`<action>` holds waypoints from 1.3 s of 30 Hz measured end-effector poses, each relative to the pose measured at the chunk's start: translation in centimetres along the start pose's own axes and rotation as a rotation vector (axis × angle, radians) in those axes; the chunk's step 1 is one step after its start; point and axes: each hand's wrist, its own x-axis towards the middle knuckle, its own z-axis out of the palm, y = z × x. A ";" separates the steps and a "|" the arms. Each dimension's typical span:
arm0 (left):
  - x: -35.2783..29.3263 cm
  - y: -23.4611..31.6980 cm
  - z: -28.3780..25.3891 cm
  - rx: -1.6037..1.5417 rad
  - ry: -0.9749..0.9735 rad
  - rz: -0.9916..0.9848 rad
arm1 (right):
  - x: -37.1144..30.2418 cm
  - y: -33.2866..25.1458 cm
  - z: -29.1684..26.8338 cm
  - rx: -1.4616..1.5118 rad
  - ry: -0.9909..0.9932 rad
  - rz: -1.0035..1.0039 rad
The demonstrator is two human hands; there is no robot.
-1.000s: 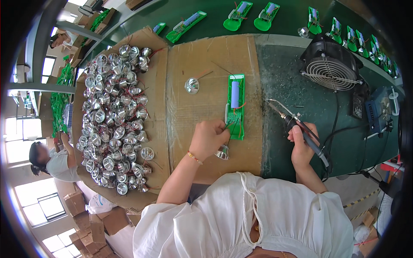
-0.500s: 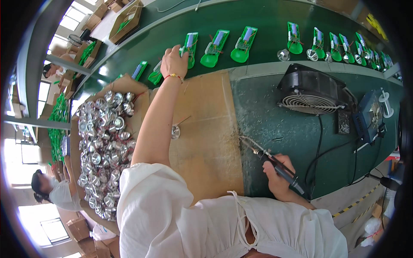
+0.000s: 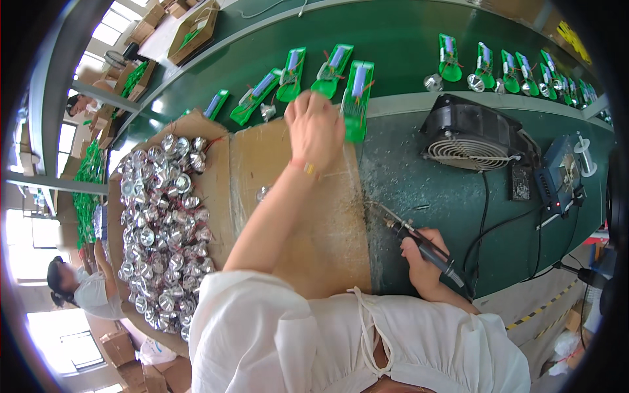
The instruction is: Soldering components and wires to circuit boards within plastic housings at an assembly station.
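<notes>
In the head view, our left hand (image 3: 316,128) is right beside a green case (image 3: 356,124), which slants across the far edge of the cardboard sheet (image 3: 321,245). Our fingers are bent and blurred; we cannot tell whether they pinch the case, nor whether it is raised or resting.

We judge the case light and stiff, its moulded plastic rather slick. It carries a blue battery (image 3: 360,80), likely its heaviest part, and a thin red wire (image 3: 370,86) that would probably snap at its joint if tugged. We would take it by the long side walls, clear of wiring.

Our right hand (image 3: 421,267) is wrapped around the handle of a soldering iron (image 3: 432,251), its tip pointing away over the bench (image 3: 406,173). We judge it easy to swing but dangerous forward of the handle, where it may be hot.

A shiny cup (image 3: 267,112) sits just left of our left hand; it looks thin and easily scratched, best held by the rim.
</notes>
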 end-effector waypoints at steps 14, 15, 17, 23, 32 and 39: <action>-12.8 -3.6 -7.3 0.151 0.176 -0.222 | 0.1 -1.0 0.8 0.111 0.064 -0.037; -12.8 -4.4 -7.1 0.157 0.184 -0.229 | -0.1 -1.3 0.9 0.112 0.054 -0.043; -12.8 -5.0 -6.8 0.208 -0.139 -0.282 | -0.4 -1.7 1.0 0.143 0.046 -0.029; -15.0 0.2 -8.9 -0.451 0.036 -0.658 | -1.3 -1.9 0.1 0.125 0.040 -0.064; -18.2 4.3 -8.7 -0.608 -0.063 -0.527 | -2.3 -2.8 2.4 -0.061 -0.172 -0.239; -17.5 4.6 -8.4 -0.558 -0.111 -0.606 | -2.2 -2.7 3.3 -0.057 -0.142 -0.223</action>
